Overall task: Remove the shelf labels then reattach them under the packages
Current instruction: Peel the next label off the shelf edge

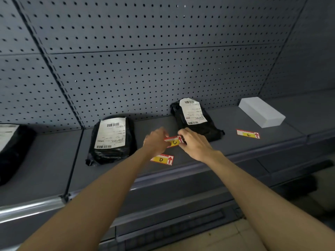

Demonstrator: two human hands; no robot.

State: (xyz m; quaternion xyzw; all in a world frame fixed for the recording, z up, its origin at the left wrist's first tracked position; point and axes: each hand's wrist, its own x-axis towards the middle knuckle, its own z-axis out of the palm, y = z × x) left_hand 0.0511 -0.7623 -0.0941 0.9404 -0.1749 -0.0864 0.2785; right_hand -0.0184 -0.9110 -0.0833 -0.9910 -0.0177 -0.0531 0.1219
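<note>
On the gray shelf (54,171), I see both hands pinch the C label (174,142) just in front of the middle black package (194,120). The left hand (155,141) grips its left end and the right hand (194,144) its right end, fingers closed on it. I think the job is about half done. The D label (161,159) lies right of the left black package (112,138), not under it. The E label (248,133) sits by the white box (262,111). I cannot tell if C is stuck down. Another package (10,147) is cut off at the left edge.
</note>
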